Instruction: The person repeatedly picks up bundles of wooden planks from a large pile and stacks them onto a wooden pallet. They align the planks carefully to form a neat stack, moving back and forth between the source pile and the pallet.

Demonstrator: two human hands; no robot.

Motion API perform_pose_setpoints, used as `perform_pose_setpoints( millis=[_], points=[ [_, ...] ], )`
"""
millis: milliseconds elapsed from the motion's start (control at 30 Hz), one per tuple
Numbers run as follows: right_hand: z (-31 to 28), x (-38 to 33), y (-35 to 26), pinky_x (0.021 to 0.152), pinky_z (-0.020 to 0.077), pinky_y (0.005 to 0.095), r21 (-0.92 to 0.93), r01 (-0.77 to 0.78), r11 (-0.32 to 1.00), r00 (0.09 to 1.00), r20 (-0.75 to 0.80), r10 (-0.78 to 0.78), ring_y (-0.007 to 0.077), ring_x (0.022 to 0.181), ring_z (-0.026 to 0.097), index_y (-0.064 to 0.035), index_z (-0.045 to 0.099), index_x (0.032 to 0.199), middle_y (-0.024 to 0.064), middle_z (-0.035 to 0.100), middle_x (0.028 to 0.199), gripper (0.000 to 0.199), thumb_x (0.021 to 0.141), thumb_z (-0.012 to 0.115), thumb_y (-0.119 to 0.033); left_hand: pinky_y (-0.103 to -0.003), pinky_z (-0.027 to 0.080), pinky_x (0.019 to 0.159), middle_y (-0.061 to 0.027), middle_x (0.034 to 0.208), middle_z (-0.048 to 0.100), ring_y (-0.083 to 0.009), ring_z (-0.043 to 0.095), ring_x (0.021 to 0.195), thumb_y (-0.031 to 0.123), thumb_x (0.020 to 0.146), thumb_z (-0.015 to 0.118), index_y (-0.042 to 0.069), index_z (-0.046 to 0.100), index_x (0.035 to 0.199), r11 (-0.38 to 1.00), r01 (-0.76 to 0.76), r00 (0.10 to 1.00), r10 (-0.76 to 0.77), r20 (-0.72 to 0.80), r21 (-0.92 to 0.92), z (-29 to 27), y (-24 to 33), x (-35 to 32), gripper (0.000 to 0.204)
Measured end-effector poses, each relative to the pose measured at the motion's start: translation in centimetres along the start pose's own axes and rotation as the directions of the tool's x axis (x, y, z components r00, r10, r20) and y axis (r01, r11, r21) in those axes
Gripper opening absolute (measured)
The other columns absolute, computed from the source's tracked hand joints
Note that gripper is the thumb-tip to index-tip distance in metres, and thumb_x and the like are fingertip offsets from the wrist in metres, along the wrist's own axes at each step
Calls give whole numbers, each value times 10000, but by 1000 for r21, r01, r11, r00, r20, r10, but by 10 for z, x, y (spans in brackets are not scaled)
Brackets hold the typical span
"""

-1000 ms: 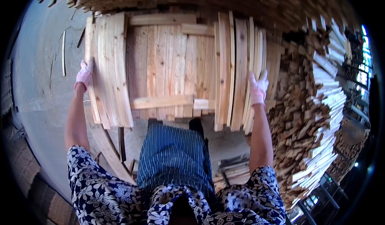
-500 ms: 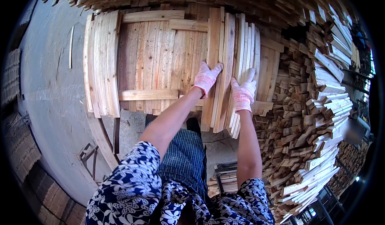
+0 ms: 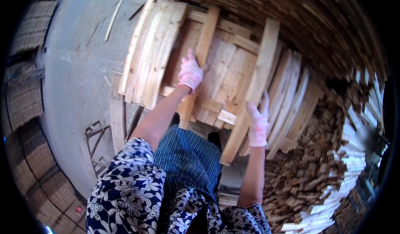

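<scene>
gloves are shifting: left hand [image 3: 191, 72] is now grasping a narrow slat [image 3: 200, 63], right hand [image 3: 258, 123] clasping a long plank [image 3: 250, 90] (both lifted off the desk [image 3: 216, 88]).

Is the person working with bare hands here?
No, both the left hand and the right hand wear light pinkish gloves while gripping wooden planks.
</scene>
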State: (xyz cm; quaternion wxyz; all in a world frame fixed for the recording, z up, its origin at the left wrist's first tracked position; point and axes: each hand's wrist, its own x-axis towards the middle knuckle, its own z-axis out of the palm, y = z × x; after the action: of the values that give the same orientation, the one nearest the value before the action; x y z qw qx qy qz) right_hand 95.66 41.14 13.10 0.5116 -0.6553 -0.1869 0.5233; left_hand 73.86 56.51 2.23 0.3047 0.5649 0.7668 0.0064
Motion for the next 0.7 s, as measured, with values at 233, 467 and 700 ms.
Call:
perform_pose_setpoints(
  millis=[233, 467, 700],
  points=[
    [88, 84, 95, 1128, 396, 435, -288, 39, 957, 993, -93, -68, 376, 1317, 512, -65, 295, 1602, 256, 487, 1468, 768, 977, 656, -328, -492, 482, 998, -236, 1220, 623, -401, 566, 1176, 454, 889, 735, 58, 529, 1418, 883, -456, 804, 463, -374, 111, -90, -89, 43, 692],
    [149, 51, 71, 1048, 482, 560, -829, -157, 537, 970, -232, -75, 531, 1273, 523, -150, 97, 1649, 354, 396, 1466, 1012, 902, 745, -365, -409, 308, 1211, -230, 1596, 407, -376, 366, 1496, 670, 1023, 372, 72, 348, 1587, 986, -14, 1000, 17, 16, -165, -171, -256, 168, 823],
    [261, 41, 86, 998, 527, 544, -835, -125, 535, 982, -182, -55, 512, 1189, 585, -155, 97, 1649, 350, 407, 1441, 946, 930, 691, -316, -423, 325, 1196, -238, 1558, 463, -396, 410, 1469, 736, 1000, 311, 123, 293, 1618, 993, 23, 988, -4, 157, -118, -177, -207, 159, 871]
  ],
)
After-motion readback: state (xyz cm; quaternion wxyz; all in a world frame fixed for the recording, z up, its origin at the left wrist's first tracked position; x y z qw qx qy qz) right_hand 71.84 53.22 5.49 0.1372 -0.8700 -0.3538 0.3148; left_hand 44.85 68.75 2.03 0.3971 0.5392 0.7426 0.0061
